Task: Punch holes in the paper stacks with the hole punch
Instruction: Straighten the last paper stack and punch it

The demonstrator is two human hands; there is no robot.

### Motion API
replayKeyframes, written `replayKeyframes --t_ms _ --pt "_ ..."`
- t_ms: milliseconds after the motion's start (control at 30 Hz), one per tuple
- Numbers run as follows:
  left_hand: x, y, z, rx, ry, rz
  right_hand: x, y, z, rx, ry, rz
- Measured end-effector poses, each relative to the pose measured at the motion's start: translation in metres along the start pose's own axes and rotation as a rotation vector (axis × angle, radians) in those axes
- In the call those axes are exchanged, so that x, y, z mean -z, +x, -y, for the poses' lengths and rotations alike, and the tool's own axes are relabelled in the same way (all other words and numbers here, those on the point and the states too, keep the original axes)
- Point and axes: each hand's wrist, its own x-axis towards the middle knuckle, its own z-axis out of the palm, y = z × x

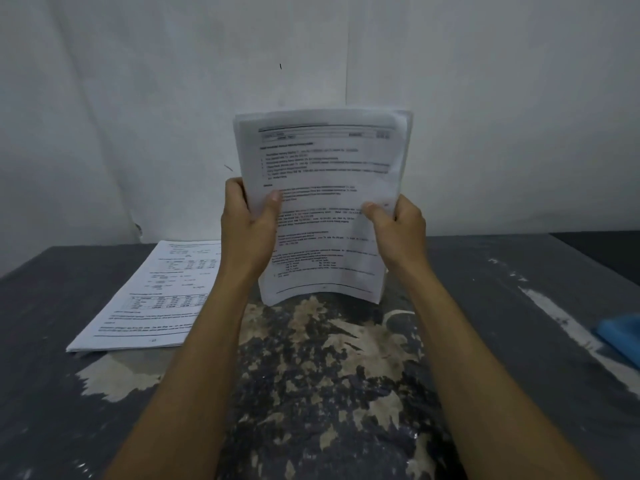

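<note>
Both hands hold an upright stack of white printed paper sheets (322,202) on its bottom edge on the worn dark surface (329,393). The left hand (247,230) and right hand (398,230) each keep a grip on a side edge, thumbs in front. A second flat white printed paper stack (152,296) lies to the left.

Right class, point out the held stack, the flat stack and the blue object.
held stack (325,161), head view, upper printed page.
flat stack (156,292), head view, top sheet's middle.
blue object (621,336), head view, its visible top.

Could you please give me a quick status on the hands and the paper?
Left hand and right hand gripping upright white printed paper stack, bottom edge on worn dark table. Second stack flat, left. Nothing blocking.
</note>
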Motion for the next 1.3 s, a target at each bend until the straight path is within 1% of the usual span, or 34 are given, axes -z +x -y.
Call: replayKeyframes --t_ms 100,233,333,367,433,500,600,667,833,933,1000,1100,1167,1300 --pt "-0.001 -0.002 0.005 0.016 -0.008 0.011 0.004 0.000 -0.005 -0.019 0.010 -0.005" --pt "0.001 -0.001 0.007 0.037 -0.050 0.012 0.008 0.002 -0.011 -0.110 0.164 0.020" --pt "0.000 -0.003 0.010 0.059 -0.084 0.028 0.004 0.000 -0.014 -0.177 0.218 0.105" --pt "-0.001 -0.005 0.011 0.063 -0.083 0.030 0.002 -0.002 -0.015 -0.179 0.234 0.130" --pt "-0.004 -0.005 0.011 0.064 -0.089 0.013 -0.003 -0.004 -0.014 -0.160 0.255 0.101" --pt "-0.005 -0.005 0.011 0.066 -0.099 0.008 -0.004 -0.004 -0.013 -0.129 0.245 0.059" --pt "-0.007 -0.006 0.011 0.071 -0.073 0.024 -0.003 -0.001 -0.014 -0.155 0.212 0.104" --pt "-0.009 -0.006 0.012 0.070 -0.056 0.017 -0.003 -0.001 -0.014 -0.152 0.171 0.091" --pt "-0.007 0.001 0.002 -0.005 -0.036 -0.047 -0.008 -0.003 0.001 0.049 0.061 0.000" --pt "-0.005 0.006 -0.005 -0.055 -0.026 -0.086 -0.011 -0.002 0.010 0.105 0.066 -0.018" --pt "-0.005 0.004 0.001 -0.027 -0.008 -0.066 -0.011 -0.004 0.006 0.077 0.049 -0.009" --pt "-0.004 -0.002 0.013 0.043 0.007 -0.017 -0.007 -0.006 -0.005 -0.041 0.012 0.025" --pt "-0.002 0.000 0.012 0.045 0.003 0.002 0.000 -0.002 -0.005 -0.084 0.007 0.031" --pt "0.007 0.007 -0.002 -0.003 -0.067 0.047 0.013 0.009 0.013 -0.048 0.027 0.030"
